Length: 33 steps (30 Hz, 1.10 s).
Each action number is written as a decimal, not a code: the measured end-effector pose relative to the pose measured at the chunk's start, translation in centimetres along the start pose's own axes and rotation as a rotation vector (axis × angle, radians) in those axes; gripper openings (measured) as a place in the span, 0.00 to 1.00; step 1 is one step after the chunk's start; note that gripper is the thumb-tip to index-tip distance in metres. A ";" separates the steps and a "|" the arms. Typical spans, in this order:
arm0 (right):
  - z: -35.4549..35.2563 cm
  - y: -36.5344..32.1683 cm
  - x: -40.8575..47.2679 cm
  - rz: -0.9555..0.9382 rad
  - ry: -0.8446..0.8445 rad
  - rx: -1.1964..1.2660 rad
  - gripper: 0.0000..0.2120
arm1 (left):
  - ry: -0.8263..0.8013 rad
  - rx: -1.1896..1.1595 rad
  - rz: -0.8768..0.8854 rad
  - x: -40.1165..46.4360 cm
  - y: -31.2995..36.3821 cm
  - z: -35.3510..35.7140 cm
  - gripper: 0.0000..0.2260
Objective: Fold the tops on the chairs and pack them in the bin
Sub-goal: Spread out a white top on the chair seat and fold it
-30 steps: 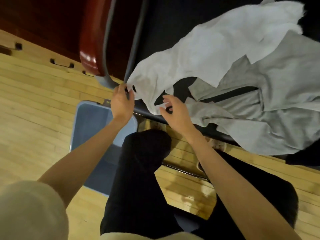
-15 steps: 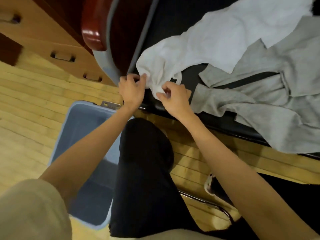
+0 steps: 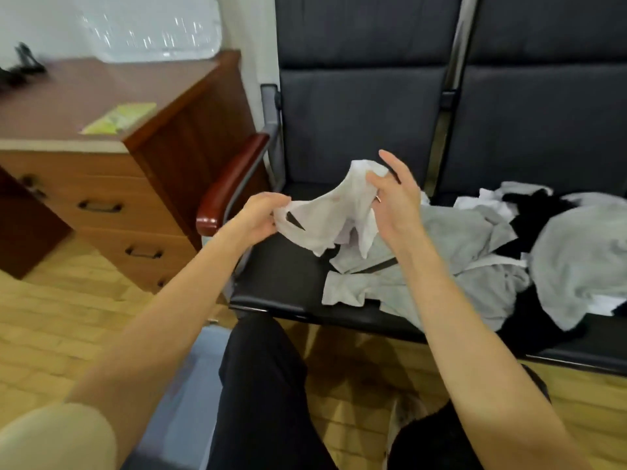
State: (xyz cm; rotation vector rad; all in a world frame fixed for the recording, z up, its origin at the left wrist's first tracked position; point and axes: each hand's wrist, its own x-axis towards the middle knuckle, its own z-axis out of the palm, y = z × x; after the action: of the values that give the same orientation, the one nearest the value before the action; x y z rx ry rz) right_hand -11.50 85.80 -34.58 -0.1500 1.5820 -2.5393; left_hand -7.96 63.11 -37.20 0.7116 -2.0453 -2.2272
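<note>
1. Left hand (image 3: 259,215) grips one edge of a white top (image 3: 334,215); fingers curled round the cloth, held above the front left part of the chair seat (image 3: 281,283).
2. Right hand (image 3: 395,205) holds the other, higher end of the white top. Thumb and one or two fingers pinch the fabric near its peak; the remaining fingers (image 3: 388,161) stand up straight and spread.
3. White top is lifted clear of the seat between the two hands, slack and crumpled, lower folds hanging down toward the pile.
4. Grey top (image 3: 451,245) lies spread and rumpled on the seat, directly beneath and right of the right hand. The hanging white cloth looks to brush it, but contact cannot be confirmed from this angle.
5. Further right, on the next seat: a second grey garment (image 3: 576,259), a black garment (image 3: 539,212) between the two grey ones, and bits of white cloth (image 3: 481,201) behind. All in one overlapping heap.
6. Chairs are dark, padded, joined in a row; a red-brown armrest (image 3: 230,184) sits at the left end, just beside the left hand.
7. Bin (image 3: 183,401), blue, on the wood floor (image 3: 51,317) at lower left, mostly hidden by the left forearm and a black trouser leg (image 3: 268,385). Its contents are not visible.
8. Wooden drawer unit (image 3: 112,205) stands left of the chairs, with a yellow-green flat item (image 3: 120,118) on top.
</note>
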 end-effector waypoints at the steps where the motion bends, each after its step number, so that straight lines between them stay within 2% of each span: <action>1: -0.3 -1.5 -0.3 -0.071 -0.032 -0.075 0.22 | -0.140 -0.083 -0.025 -1.2 1.7 0.8 0.04; 2: -0.6 -2.6 -0.5 -0.145 -0.056 -0.173 0.23 | -0.234 -0.166 -0.006 -2.3 3.3 1.6 0.04; 4: -1.2 -4.5 -1.0 -0.250 -0.101 -0.303 0.24 | -0.284 -0.246 0.108 -4.2 5.7 3.4 0.09; 6: -1.7 -5.4 -1.4 -0.298 -0.137 -0.345 0.24 | -0.201 -0.167 0.262 -6.0 7.0 5.0 0.15; 7: -1.8 -5.8 -1.6 -0.318 -0.138 -0.370 0.23 | -0.117 -0.049 0.349 -6.4 7.2 5.5 0.16; 9: -2.0 -6.0 -1.5 -0.349 -0.114 -0.418 0.23 | 0.055 0.177 0.499 -6.8 7.4 6.3 0.16; 12: -1.7 -6.3 -1.1 -0.373 -0.035 -0.453 0.24 | 0.181 0.317 0.653 -6.4 7.8 6.4 0.12; 17: -0.4 -7.2 -0.6 -0.390 0.091 -0.329 0.19 | 0.303 0.539 0.762 -5.8 8.8 5.0 0.08; 20: 0.0 -7.8 -0.3 -0.400 0.150 -0.338 0.13 | 0.361 0.643 0.820 -5.6 9.3 3.8 0.06; 23: 0.4 -8.7 -0.6 -0.464 0.202 -0.382 0.09 | 0.429 0.593 0.872 -5.7 10.2 2.7 0.07; 29: 1.9 -12.0 -1.3 -0.745 0.330 -0.495 0.04 | 0.538 0.445 1.049 -7.0 13.0 3.5 0.05; 33: 2.9 -14.5 -1.6 -0.854 0.422 -0.549 0.05 | 0.493 0.317 1.068 -7.9 15.7 4.8 0.04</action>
State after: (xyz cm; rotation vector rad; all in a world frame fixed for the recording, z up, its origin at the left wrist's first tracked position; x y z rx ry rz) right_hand -10.49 89.84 -20.32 -0.4565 2.8716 -2.6937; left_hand -6.91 68.11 -19.67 0.0638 -1.8380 -1.0396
